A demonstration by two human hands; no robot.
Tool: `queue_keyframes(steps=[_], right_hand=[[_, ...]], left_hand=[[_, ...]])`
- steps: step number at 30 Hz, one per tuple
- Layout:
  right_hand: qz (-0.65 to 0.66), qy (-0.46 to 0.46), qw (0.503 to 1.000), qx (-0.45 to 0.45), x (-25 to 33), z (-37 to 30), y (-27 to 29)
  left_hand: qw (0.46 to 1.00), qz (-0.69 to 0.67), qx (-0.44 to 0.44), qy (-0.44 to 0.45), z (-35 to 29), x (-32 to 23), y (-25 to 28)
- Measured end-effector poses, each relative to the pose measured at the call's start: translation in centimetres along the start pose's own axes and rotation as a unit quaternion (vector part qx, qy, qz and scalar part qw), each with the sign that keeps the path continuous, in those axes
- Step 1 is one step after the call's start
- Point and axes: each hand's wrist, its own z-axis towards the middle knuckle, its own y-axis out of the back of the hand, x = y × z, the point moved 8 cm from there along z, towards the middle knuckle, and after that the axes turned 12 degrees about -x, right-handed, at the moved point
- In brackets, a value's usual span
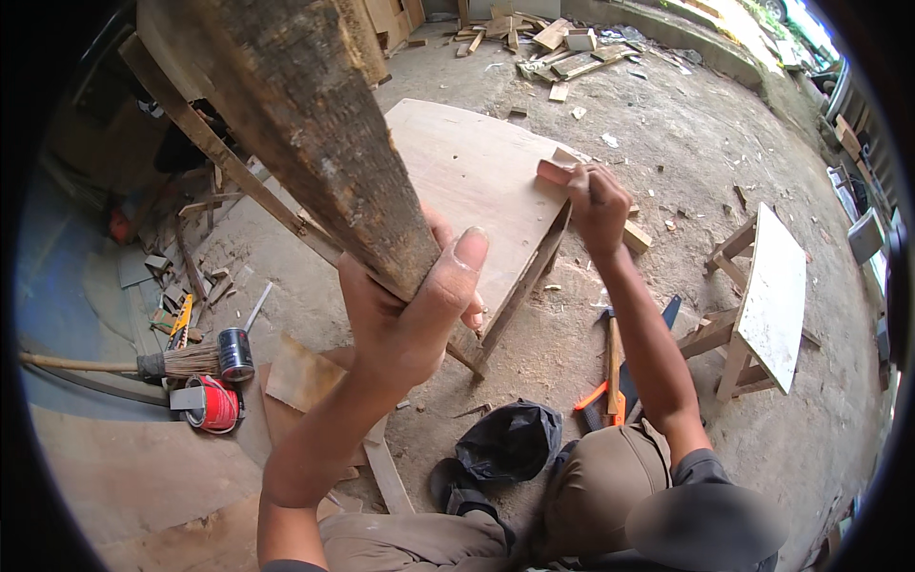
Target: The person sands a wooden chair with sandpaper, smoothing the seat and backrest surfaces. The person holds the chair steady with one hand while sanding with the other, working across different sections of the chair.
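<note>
My left hand [405,329] is closed round the end of a rough, dark-weathered wooden beam [319,124] that rises toward the upper left, close to the camera. Beyond it is a pale plywood panel [467,153], with a wooden strip along its right edge. At the panel's far right corner my right hand [600,205] pinches a small reddish-brown flat piece [554,172], whose kind I cannot make out. That piece appears to touch the edge. A thinner wooden strip [214,143] runs beside the beam, and the left hand hides where the parts meet.
A white-topped wooden stool [770,296] stands at right. By my knees lie a black plastic bag [512,439], an orange-handled saw [620,405] and a hammer-like wooden handle [613,353]. A broom [181,361], can [234,355] and red spool [214,405] sit left. Scrap wood [562,57] is piled far.
</note>
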Motion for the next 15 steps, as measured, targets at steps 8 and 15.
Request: queue_keyframes(steps=[8,15], right_hand=[[0.275,0.09,0.956,0.043,11.4,-6.8,1.2],[0.07,-0.026,0.997,0.001,2.7,-2.4,0.0]], left_hand=[[0.994,-0.103,-0.007,0.022,0.0,1.1,1.0],[0.996,-0.089,-0.008,0.028,0.2,1.1,0.3]])
